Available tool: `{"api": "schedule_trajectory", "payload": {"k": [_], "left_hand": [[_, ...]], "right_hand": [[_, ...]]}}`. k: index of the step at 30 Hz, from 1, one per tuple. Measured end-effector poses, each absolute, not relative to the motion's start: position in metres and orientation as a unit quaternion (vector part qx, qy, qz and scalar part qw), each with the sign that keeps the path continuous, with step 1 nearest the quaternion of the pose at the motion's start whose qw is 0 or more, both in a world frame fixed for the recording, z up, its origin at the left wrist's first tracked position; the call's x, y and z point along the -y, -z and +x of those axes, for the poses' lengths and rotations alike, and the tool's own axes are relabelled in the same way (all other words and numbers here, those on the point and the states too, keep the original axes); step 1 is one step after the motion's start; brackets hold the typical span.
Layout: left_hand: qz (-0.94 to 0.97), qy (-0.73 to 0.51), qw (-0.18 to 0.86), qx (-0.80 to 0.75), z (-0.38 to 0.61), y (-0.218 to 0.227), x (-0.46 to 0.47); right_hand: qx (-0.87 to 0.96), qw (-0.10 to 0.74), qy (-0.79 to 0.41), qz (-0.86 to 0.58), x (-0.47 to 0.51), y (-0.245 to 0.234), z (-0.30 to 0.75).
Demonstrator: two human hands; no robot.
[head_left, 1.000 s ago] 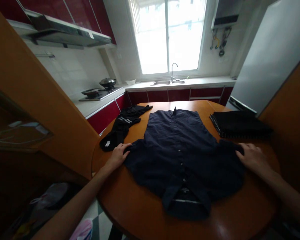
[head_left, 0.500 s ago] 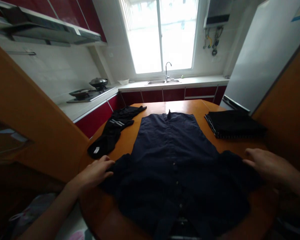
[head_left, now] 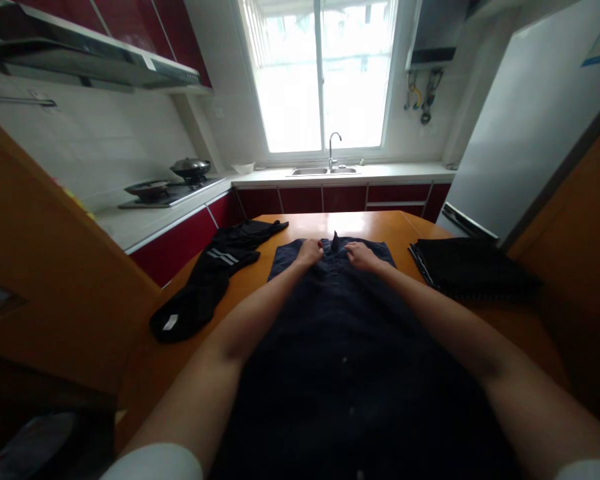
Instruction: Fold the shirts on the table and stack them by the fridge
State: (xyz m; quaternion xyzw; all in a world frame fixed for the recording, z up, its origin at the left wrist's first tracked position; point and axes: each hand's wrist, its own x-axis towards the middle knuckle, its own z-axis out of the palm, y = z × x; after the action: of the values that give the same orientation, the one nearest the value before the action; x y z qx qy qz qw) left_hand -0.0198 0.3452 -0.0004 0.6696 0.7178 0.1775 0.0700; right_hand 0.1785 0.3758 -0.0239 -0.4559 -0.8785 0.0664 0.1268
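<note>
A dark navy button-front shirt lies spread on the table, its far edge toward the window. Both arms reach across it. At that far edge my left hand is closed, fingers curled on the cloth left of the front opening. Just right of the opening, my right hand also has its fingers bent in on the fabric. A small pointed flap of cloth stands up between the two hands. My forearms cover parts of the shirt's sides, and its near end is very dark.
On the wooden table, a black garment with grey stripes lies crumpled at the left. A folded black cloth stack sits at the right. Beyond are a counter with a sink, a stove with pans and a fridge.
Both hands have moved from the shirt's left and right sleeves forward and inward to its far edge, beside the front opening. The view has shifted slightly.
</note>
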Motion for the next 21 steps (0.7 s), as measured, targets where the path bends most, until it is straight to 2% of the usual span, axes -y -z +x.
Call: {"api": "schedule_trajectory", "payload": {"k": [6, 14, 18, 21], "left_hand": [[0.618, -0.174, 0.089, -0.762, -0.005, 0.03, -0.408], [0.6, -0.137, 0.155, -0.773, -0.027, 0.034, -0.435], [0.599, -0.192, 0.118, -0.768, -0.031, 0.033, -0.421], [0.633, -0.263, 0.056, -0.726, -0.025, 0.04, -0.405]], "right_hand": [[0.877, 0.109, -0.087, -0.461, -0.404, 0.065, 0.135], [0.878, 0.124, -0.099, -0.452, -0.408, 0.085, 0.133], [0.877, 0.164, -0.082, -0.445, -0.404, 0.085, 0.133], [0.892, 0.16, -0.075, -0.417, -0.403, 0.084, 0.132]]}}
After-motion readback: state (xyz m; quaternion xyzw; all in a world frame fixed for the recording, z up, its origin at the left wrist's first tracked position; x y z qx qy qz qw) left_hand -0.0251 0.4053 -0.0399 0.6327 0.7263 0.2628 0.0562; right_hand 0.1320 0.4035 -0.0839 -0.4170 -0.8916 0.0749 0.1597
